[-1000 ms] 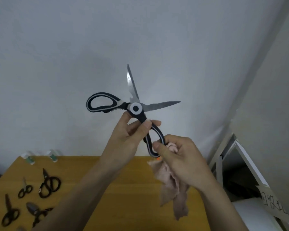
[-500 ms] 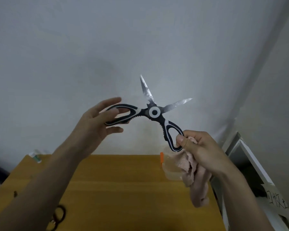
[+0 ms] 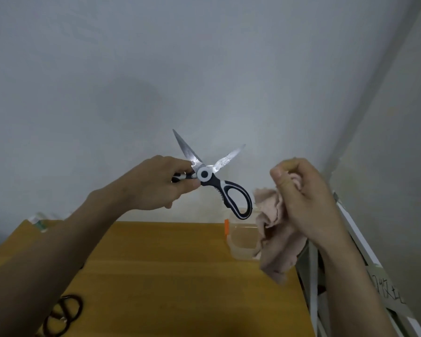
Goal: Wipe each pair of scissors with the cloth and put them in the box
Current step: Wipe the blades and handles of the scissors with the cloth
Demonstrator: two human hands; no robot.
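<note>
My left hand grips one handle of the black-and-white scissors, held up in front of the wall with the blades spread apart. The other handle loop hangs free toward the lower right. My right hand holds the bunched pink cloth just right of that loop, apart from the scissors. A clear plastic box with an orange clip stands on the far right of the wooden table, partly hidden behind the cloth.
Dark scissor handles lie at the table's front left. A small bottle stands at the back left corner. A white metal frame with a labelled bin runs along the table's right side.
My right hand let go of the lower handle loop and drew away to the right with the cloth. My left hand closed round the other handle and now holds the scissors alone.
</note>
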